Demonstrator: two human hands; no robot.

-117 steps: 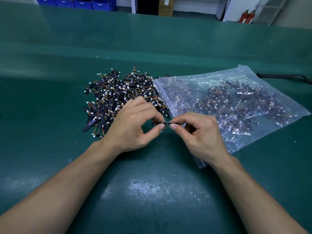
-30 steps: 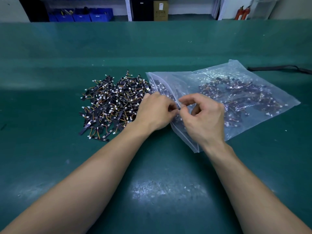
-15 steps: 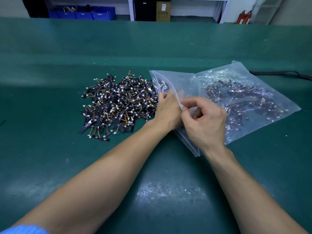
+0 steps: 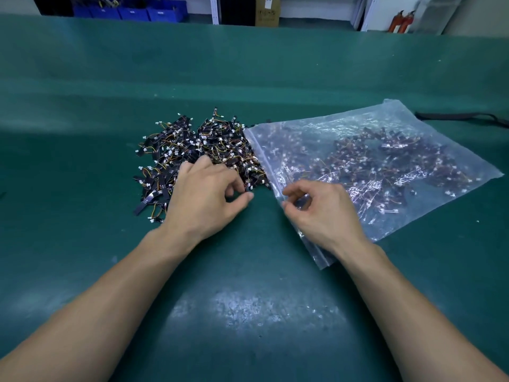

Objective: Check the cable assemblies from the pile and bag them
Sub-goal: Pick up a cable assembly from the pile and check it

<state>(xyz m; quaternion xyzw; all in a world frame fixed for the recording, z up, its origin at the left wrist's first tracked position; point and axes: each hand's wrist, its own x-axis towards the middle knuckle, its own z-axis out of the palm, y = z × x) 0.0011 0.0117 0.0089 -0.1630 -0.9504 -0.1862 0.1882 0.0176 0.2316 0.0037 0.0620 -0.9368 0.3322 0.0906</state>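
head view: left hand [image 4: 203,199] curls over pile [image 4: 192,144], grip unclear; right hand [image 4: 325,213] pinches bag [image 4: 316,125].

Both bare forearms reach forward and converge, the left forearm [image 4: 110,293] slanting in from the lower left and the right forearm [image 4: 407,312] from the lower right, wrists straight. The left hand [image 4: 203,199] is palm down, its fingers [image 4: 234,180] loosely curled, its thumb [image 4: 242,201] stretched out on the side toward the other hand and apart from the forefinger's tip. The right hand [image 4: 325,213] is back up, knuckles raised, with forefinger [image 4: 297,188] and thumb [image 4: 289,213] hooked toward each other, tips close. Whether they pinch anything cannot be told.
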